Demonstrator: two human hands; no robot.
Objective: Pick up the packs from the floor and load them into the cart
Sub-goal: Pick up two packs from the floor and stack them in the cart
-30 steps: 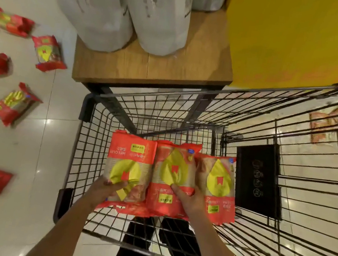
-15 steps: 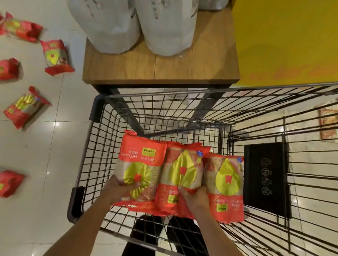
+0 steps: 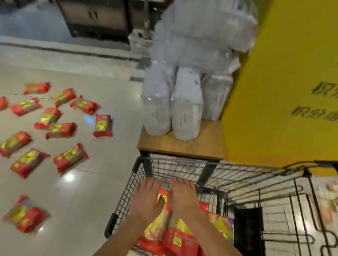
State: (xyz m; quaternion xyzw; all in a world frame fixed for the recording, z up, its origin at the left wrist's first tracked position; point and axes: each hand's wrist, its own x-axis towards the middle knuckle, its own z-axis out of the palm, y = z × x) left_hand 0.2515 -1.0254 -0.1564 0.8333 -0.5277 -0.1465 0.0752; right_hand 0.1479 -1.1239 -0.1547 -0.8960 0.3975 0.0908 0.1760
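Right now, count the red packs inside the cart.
3 packs, side by side at the cart's near end: one under the left hand, one under the right hand, one to its right. The arms may hide more.

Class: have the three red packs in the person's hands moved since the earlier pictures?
Yes. The packs have gone down into the cart, now below its rim, under both flat hands.

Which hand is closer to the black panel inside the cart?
Right. The right hand lies just left of the black panel; the left hand is farther left, beyond it.
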